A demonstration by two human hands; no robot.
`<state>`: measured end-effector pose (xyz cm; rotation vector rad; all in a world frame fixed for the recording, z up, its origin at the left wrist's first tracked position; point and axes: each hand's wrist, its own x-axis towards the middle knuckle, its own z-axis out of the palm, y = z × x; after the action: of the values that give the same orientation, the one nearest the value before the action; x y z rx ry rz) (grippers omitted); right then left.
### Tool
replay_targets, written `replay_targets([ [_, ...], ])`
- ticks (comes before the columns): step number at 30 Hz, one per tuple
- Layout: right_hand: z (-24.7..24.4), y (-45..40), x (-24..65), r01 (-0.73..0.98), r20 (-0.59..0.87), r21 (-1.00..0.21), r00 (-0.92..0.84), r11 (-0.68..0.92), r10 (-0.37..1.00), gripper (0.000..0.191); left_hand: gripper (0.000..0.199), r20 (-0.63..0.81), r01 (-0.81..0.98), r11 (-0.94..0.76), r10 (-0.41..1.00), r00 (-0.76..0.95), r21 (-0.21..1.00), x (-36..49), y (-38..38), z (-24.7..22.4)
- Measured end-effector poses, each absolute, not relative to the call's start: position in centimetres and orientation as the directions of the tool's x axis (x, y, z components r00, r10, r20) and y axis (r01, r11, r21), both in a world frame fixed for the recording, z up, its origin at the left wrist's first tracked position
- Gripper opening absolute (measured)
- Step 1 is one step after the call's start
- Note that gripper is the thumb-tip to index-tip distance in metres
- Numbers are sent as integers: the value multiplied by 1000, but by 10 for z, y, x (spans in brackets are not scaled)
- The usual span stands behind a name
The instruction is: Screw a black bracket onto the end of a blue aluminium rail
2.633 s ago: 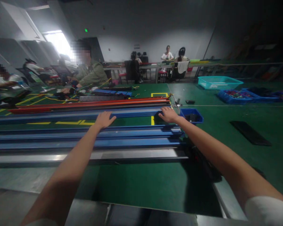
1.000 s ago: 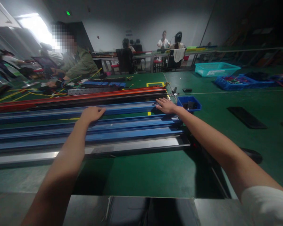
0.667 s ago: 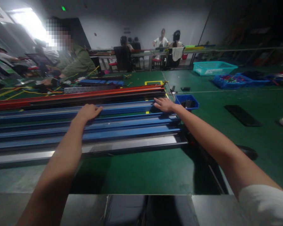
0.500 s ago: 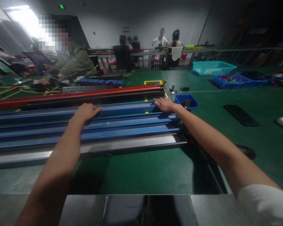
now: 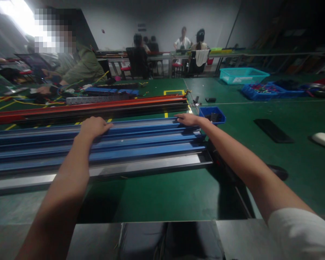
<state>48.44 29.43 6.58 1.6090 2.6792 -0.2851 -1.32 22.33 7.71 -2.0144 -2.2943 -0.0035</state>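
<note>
Several long blue metal rails lie side by side across the green table. My left hand [image 5: 93, 127] is closed over the farthest blue rail [image 5: 143, 124], thumb on the near side, fingertips hidden behind it. Near that rail's right end, my right hand [image 5: 189, 119] grips it too, with the index finger along the top. The held rail sits close against a second blue rail [image 5: 157, 138]. Nearer to me is another blue rail [image 5: 151, 150], then a silver rail with dark edges [image 5: 151, 163].
Beyond a strip of table lie orange rails [image 5: 141, 103] and black rails [image 5: 151, 108]. A small blue bin [image 5: 223, 119] stands by my right hand. A black slab [image 5: 273, 130] and a turquoise basket [image 5: 243, 76] are to the right. A co-worker [image 5: 83, 65] sits at the far left.
The far blue rail has come toward me with both hands on it, closing the gap to the blue rails in front. More green table shows behind it.
</note>
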Motion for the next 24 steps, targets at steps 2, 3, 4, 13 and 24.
replay_targets([
  [2,67,293,484,872,-111,-153,-483,465,869,63,66,53,981,159,987,-154,-106,-9,222,78],
  [3,68,292,484,870,-117,-153,-487,469,865,63,66,43,977,171,985,-167,-129,-6,221,79],
  [4,70,291,484,868,-123,-153,-492,473,862,64,66,32,974,177,984,-175,-144,-4,220,79],
  [13,73,288,483,880,-158,-134,-474,456,866,62,66,-43,963,182,980,-194,-197,3,214,83],
  [24,80,277,483,863,-170,-172,-501,475,849,47,66,-122,969,134,979,-162,-209,3,210,90],
])
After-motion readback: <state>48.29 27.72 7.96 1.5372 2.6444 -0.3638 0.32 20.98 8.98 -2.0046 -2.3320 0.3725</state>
